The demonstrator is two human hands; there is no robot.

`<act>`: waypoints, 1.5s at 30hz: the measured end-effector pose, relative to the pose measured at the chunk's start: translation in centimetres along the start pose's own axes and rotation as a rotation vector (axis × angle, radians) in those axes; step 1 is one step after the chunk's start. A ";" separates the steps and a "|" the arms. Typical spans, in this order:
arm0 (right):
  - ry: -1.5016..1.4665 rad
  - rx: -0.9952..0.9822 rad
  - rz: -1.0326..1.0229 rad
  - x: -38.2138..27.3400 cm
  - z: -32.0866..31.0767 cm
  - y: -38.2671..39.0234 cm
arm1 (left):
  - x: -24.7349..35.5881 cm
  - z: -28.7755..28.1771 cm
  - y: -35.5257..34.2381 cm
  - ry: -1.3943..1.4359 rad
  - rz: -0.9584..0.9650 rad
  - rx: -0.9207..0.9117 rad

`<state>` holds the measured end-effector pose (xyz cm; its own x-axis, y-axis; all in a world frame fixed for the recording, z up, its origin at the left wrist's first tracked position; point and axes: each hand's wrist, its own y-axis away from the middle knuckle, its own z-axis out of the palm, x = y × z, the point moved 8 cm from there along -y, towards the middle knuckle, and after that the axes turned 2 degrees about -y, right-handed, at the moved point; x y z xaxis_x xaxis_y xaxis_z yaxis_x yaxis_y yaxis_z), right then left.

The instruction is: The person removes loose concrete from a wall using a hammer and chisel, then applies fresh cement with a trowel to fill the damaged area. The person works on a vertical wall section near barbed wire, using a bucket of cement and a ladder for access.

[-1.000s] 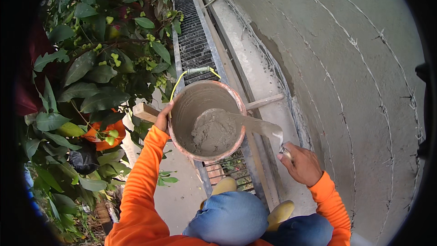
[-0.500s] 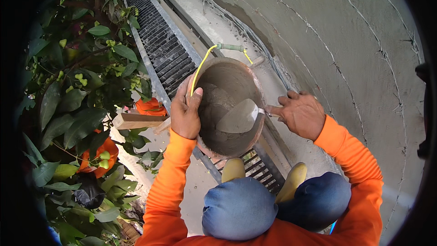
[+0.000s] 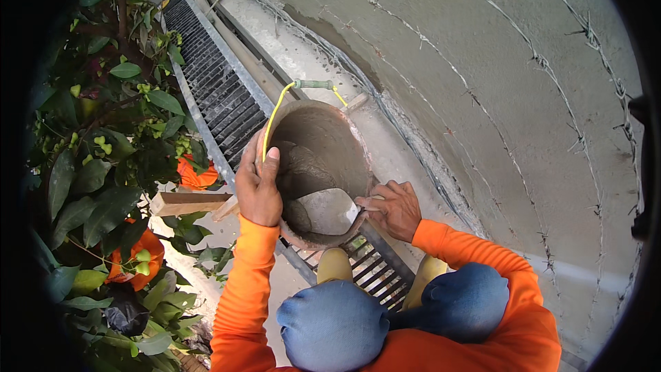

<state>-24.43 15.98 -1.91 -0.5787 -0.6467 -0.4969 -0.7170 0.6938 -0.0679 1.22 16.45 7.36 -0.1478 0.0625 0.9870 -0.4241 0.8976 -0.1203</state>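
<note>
A round bucket (image 3: 353, 139) with wet grey mortar (image 3: 301, 169) in it stands tilted in front of my knees. Its yellow wire handle with a green grip (image 3: 313, 85) stands up over the far rim. My left hand (image 3: 259, 189) grips the bucket's left rim, thumb inside and fingers round the outer wall. At the right rim my right hand (image 3: 394, 211) is closed on the handle of a trowel (image 3: 329, 211). The trowel's broad metal blade lies down in the bucket against the mortar near the close side.
Beneath me runs a metal grating walkway (image 3: 215, 72). Strands of barbed wire (image 3: 482, 96) cross before the grey plastered wall (image 3: 427, 0) on the right. Leafy branches (image 3: 103, 186) crowd the left, with a timber end (image 3: 186, 204) and orange clothing (image 3: 141, 258) lower down.
My right hand has drawn the trowel nearer and lower inside the bucket. The whole view has shifted, so the bucket sits further left. My left hand keeps its hold on the rim.
</note>
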 end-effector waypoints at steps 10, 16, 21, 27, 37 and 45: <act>-0.328 0.327 0.224 4.9 -2.6 3.0 | -10.1 -16.9 -1.9 -0.062 -0.233 0.086; -0.133 0.444 0.452 11.9 -4.0 7.2 | 1.0 -18.3 2.5 -0.439 0.314 0.707; -0.096 0.528 0.450 14.8 -4.2 8.2 | -6.0 9.8 8.8 0.485 -0.184 -0.170; -0.316 0.487 0.513 17.2 -2.0 8.1 | -25.5 30.3 6.2 0.556 -1.011 -0.230; -0.301 0.465 0.628 19.7 0.1 7.4 | -34.3 38.7 4.0 0.702 -1.077 -0.391; -0.277 0.315 0.721 22.4 1.9 5.9 | -34.1 34.7 4.7 0.501 -1.137 -0.357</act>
<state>-40.92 6.18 -15.05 -0.7083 0.0629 -0.7031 -0.0408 0.9907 0.1297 -26.73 3.44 -30.56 0.5184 -0.7224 0.4576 0.1822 0.6162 0.7663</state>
